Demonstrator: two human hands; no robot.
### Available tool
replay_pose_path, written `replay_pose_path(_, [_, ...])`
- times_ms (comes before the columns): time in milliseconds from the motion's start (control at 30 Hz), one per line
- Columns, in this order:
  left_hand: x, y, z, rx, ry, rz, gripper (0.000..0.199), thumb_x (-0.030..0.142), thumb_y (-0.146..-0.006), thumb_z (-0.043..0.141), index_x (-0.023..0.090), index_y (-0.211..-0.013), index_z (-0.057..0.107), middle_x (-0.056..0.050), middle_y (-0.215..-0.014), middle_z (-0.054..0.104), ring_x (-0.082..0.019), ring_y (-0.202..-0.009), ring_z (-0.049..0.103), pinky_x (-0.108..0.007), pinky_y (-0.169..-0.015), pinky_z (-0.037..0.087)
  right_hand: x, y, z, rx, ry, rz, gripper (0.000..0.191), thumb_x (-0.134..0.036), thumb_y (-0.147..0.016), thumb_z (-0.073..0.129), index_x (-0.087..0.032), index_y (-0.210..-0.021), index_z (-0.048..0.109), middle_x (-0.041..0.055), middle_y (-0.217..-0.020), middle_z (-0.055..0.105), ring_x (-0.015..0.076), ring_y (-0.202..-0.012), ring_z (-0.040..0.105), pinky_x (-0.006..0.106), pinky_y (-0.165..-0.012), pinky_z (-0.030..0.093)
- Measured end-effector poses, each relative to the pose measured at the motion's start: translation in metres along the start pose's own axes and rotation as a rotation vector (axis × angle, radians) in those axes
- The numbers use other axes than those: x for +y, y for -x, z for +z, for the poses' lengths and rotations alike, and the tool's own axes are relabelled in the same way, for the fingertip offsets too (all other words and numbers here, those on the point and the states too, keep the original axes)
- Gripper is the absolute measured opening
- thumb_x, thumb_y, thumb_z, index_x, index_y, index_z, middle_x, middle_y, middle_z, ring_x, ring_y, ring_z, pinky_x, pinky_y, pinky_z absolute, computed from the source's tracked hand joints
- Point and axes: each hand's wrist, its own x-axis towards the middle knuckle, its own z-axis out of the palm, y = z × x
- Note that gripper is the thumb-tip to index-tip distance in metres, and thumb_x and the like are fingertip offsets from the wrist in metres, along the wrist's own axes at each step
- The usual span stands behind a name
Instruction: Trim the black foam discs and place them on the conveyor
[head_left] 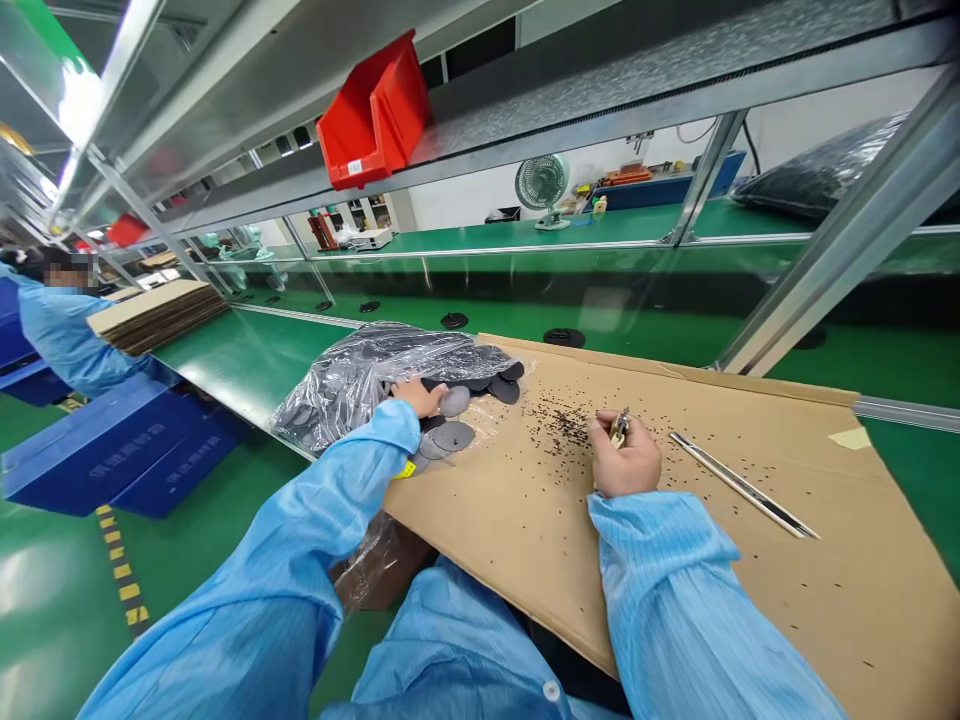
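Note:
My left hand (420,396) reaches to the mouth of a clear plastic bag (352,375) full of dark round discs, its fingers at the discs; whether it grips one cannot be made out. Grey discs (453,435) lie beside it on the cardboard sheet (495,510). My right hand (627,455) is closed around a small metal tool (620,428), held above the cardboard. Just left of that hand, many tiny black bits (566,425) are scattered. A slim metal strip or tool (742,485) lies to the right.
A red bin (375,115) sits on the shelf overhead. A metal post (832,250) rises at the right. Stacked cardboard (161,315) and a person in blue (64,325) are at the left, near blue crates (112,450). A fan (543,185) stands behind.

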Motion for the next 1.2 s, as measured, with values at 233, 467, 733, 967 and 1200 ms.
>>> replay_pose_path(233, [0.008,0.023,0.014,0.116,0.138,0.276,0.066,0.061,-0.079,0.049,0.02,-0.131,0.052,-0.016,-0.138,0.046,-0.033,-0.128,0.041,-0.044,-0.104,0.034,0.0,0.001,0.002,-0.007,0.018,-0.001,0.029,-0.04,-0.07,0.062,-0.017,-0.086,0.065,0.0049,-0.077,0.067,0.0188,-0.073,0.061,0.03,-0.073,0.049])
replay_pose_path(467, [0.0,-0.013,-0.01,0.114,0.162,0.192,0.064,0.061,-0.081,0.046,0.017,-0.126,0.056,-0.015,-0.128,0.057,-0.03,-0.122,0.049,-0.041,-0.103,0.036,0.0,0.002,0.002,-0.035,0.032,-0.016,0.03,-0.043,-0.07,0.062,-0.017,-0.086,0.064,0.0059,-0.078,0.068,0.0194,-0.073,0.061,0.031,-0.073,0.05])
replay_pose_path(733, [0.038,-0.048,-0.006,-0.001,0.166,0.152,0.085,0.079,-0.071,0.04,0.02,-0.131,0.053,-0.016,-0.137,0.05,-0.037,-0.125,0.046,-0.049,-0.103,0.032,-0.001,0.005,0.002,-0.048,0.034,-0.029,0.029,-0.042,-0.072,0.062,-0.017,-0.088,0.065,0.0051,-0.079,0.068,0.0184,-0.075,0.062,0.03,-0.075,0.05])
replay_pose_path(967, [0.029,-0.021,0.01,0.132,0.052,0.366,0.072,0.067,-0.08,0.042,0.02,-0.133,0.049,-0.014,-0.142,0.045,-0.031,-0.128,0.044,-0.04,-0.106,0.032,0.001,0.004,0.004,-0.113,0.058,-0.041,0.03,-0.041,-0.073,0.061,-0.017,-0.089,0.064,0.0065,-0.082,0.069,0.0197,-0.076,0.062,0.032,-0.075,0.05])
replay_pose_path(1200, [0.025,0.007,0.012,0.108,0.055,0.533,0.057,0.052,-0.085,0.046,0.017,-0.13,0.053,-0.012,-0.134,0.054,-0.025,-0.126,0.046,-0.038,-0.107,0.033,0.001,0.006,0.005,-0.055,0.031,-0.028,0.028,-0.041,-0.075,0.057,-0.018,-0.088,0.062,0.0063,-0.083,0.067,0.0189,-0.076,0.062,0.032,-0.076,0.049])
